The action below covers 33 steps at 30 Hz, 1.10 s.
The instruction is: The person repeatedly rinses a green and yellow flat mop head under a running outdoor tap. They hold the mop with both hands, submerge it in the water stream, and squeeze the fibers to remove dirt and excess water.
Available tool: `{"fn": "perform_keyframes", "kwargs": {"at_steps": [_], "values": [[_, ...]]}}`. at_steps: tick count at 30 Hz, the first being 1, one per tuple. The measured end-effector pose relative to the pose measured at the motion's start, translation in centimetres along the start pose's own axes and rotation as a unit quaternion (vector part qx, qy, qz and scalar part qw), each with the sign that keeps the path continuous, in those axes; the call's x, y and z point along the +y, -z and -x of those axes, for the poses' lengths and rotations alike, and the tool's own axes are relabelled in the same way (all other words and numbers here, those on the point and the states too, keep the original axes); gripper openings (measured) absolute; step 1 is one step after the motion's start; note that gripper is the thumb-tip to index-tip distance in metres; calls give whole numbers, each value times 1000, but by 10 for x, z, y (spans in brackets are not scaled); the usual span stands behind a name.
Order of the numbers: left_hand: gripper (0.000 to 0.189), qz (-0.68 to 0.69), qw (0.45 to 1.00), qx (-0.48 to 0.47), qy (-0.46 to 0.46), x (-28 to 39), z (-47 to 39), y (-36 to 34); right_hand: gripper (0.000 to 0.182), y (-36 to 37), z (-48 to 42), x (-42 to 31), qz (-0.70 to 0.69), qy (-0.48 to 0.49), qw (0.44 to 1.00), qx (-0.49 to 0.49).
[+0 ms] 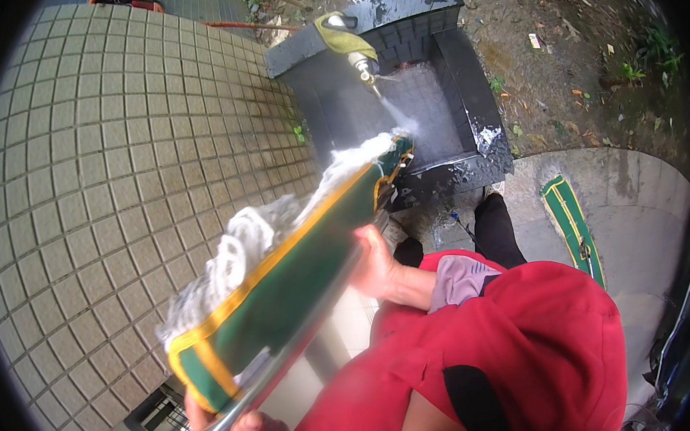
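A flat dust mop (289, 280) with a green fabric back, yellow trim and white yarn fringe (249, 235) slants across the view. A shiny metal pole (284, 366) runs along its lower edge. My left hand (246, 430) grips the pole and the mop's near end, some fingers showing beyond the fabric. Farther along, my right hand (376, 264) holds the mop's lower edge by the pole; its fingers are partly hidden. The mop's far end reaches over a dark tiled sink (481, 95). Water sprays from a metal faucet (364, 71) toward that end.
A yellow-green cloth (340, 36) wraps the faucet pipe. A beige tiled wall (132, 141) rises close on the left. Another green mop pad (570, 222) lies on the concrete floor (636, 205) at right. Wet soil (529, 79) with leaves and litter lies beyond the sink.
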<state>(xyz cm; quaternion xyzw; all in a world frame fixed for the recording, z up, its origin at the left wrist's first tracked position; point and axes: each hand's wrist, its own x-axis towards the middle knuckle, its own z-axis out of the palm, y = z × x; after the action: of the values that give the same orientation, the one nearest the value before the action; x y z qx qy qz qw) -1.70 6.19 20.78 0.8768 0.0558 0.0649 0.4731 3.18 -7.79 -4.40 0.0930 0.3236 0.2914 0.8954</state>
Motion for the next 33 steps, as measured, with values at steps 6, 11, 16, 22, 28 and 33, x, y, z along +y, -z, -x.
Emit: {"fn": "perform_keyframes", "kwargs": {"at_steps": [6, 11, 16, 22, 28, 33], "values": [[69, -70, 993, 79, -54, 53, 13, 28, 40, -32, 36, 17, 18, -85, 996, -19], [60, 53, 994, 86, -40, 24, -25, -20, 41, -19, -1, -42, 107, -38, 991, 66], [38, 107, 991, 14, 79, -40, -53, -138, 55, 36, -63, -133, 284, 43, 931, 226], [31, 98, 978, 60, 176, -123, -60, -215, 65, 91, -53, -171, 507, 249, 776, 281], [43, 137, 952, -30, 271, -144, -43, -172, 48, 127, -74, -127, -24, -17, 988, 151], [47, -288, 957, -42, 5, -133, -74, -162, 36, 101, -74, -155, 111, 35, 965, 236]]}}
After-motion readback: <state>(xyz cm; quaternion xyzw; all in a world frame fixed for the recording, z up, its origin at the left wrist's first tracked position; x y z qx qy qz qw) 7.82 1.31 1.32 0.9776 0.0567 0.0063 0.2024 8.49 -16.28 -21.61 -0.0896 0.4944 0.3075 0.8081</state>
